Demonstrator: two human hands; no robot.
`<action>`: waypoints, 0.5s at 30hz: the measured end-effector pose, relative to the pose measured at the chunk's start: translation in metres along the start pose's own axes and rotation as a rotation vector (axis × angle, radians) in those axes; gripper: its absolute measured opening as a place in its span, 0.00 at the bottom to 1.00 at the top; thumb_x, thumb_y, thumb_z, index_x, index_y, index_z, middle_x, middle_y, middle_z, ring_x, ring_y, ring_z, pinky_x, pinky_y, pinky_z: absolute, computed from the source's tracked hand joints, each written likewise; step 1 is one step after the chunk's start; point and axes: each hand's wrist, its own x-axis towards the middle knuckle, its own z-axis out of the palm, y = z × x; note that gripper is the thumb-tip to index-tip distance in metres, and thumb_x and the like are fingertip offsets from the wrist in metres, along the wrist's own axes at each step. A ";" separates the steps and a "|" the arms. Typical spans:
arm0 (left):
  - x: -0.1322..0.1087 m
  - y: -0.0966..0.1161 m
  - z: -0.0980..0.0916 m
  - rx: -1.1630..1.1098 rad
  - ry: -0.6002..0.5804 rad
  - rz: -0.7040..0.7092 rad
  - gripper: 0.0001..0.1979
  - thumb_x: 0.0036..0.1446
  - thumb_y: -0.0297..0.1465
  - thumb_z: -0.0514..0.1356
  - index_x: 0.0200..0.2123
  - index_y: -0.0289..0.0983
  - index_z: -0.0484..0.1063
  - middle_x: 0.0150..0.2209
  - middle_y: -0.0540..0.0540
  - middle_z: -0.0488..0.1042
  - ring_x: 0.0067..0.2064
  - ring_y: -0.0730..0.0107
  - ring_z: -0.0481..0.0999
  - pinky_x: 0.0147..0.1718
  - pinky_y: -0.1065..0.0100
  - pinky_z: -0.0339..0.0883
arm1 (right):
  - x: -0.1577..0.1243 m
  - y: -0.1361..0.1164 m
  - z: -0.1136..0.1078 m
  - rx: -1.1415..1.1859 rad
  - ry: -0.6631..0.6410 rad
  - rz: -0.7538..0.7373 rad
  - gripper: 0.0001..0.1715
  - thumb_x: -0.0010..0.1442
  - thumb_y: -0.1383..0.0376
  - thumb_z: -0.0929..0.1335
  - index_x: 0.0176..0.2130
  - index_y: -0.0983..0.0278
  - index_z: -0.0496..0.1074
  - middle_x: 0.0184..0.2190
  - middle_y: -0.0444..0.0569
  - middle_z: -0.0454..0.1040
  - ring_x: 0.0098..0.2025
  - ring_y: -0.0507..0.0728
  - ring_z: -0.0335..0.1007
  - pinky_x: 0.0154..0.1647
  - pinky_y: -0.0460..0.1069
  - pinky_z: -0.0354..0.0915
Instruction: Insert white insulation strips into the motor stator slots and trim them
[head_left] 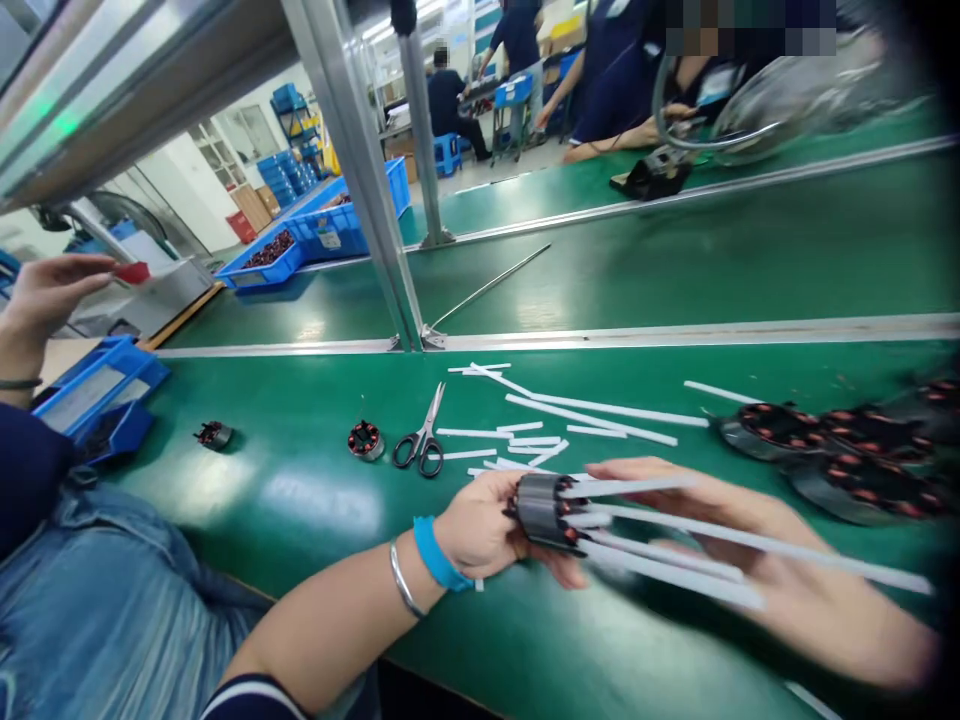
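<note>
My left hand [480, 525], with a blue wrist strap and a silver bangle, grips a dark motor stator [546, 512] with copper windings. Long white strips [757, 538] stick out of the stator towards the right. Behind these strips my right hand [757, 540] is blurred, its visible fingers stretched towards the stator; the strips partly cover it. Loose white strips [592, 405], long and short, lie on the green table beyond my hands. Scissors [424, 435] with black handles rest left of them, beside another small stator [365, 440].
Several larger stators [862, 440] sit at the right. A further small stator [214, 435] lies left, near a co-worker's jeans [97, 600]. That person's raised hand [56, 290] holds something red. Metal posts [367, 170] and blue bins [330, 230] stand behind; other people work beyond.
</note>
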 end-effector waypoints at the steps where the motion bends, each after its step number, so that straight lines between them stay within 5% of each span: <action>1: 0.000 0.000 0.000 0.009 -0.023 -0.017 0.22 0.35 0.38 0.72 0.32 0.30 0.74 0.23 0.44 0.75 0.21 0.66 0.75 0.20 0.67 0.69 | -0.003 -0.003 0.004 -0.027 -0.026 -0.112 0.33 0.45 0.50 0.74 0.48 0.61 0.75 0.49 0.60 0.75 0.48 0.66 0.74 0.46 0.56 0.72; 4: 0.002 -0.007 0.004 0.036 -0.017 -0.021 0.22 0.36 0.40 0.72 0.31 0.31 0.74 0.23 0.45 0.75 0.20 0.70 0.73 0.22 0.69 0.67 | -0.011 -0.010 0.020 -0.096 -0.016 -0.290 0.32 0.45 0.55 0.76 0.50 0.61 0.73 0.51 0.58 0.74 0.51 0.65 0.72 0.50 0.56 0.70; 7: 0.004 -0.017 0.006 0.096 -0.015 -0.052 0.22 0.35 0.42 0.73 0.29 0.31 0.74 0.22 0.46 0.74 0.22 0.73 0.72 0.24 0.71 0.67 | -0.016 -0.019 0.029 -0.025 -0.022 -0.281 0.15 0.52 0.59 0.72 0.40 0.62 0.75 0.39 0.53 0.77 0.39 0.59 0.75 0.38 0.51 0.72; 12: 0.000 -0.013 0.006 0.425 -0.131 -0.202 0.31 0.39 0.52 0.68 0.35 0.29 0.76 0.24 0.42 0.75 0.22 0.72 0.72 0.22 0.72 0.66 | -0.029 -0.032 0.019 -0.111 0.043 -0.303 0.07 0.50 0.64 0.70 0.33 0.62 0.71 0.30 0.47 0.74 0.30 0.54 0.70 0.31 0.47 0.68; 15: -0.008 0.005 0.008 0.817 0.099 0.028 0.29 0.48 0.48 0.64 0.45 0.31 0.74 0.36 0.37 0.79 0.30 0.69 0.76 0.30 0.68 0.71 | -0.050 -0.023 -0.007 -0.281 0.156 -0.227 0.08 0.53 0.62 0.70 0.35 0.60 0.71 0.30 0.45 0.74 0.29 0.53 0.70 0.29 0.47 0.66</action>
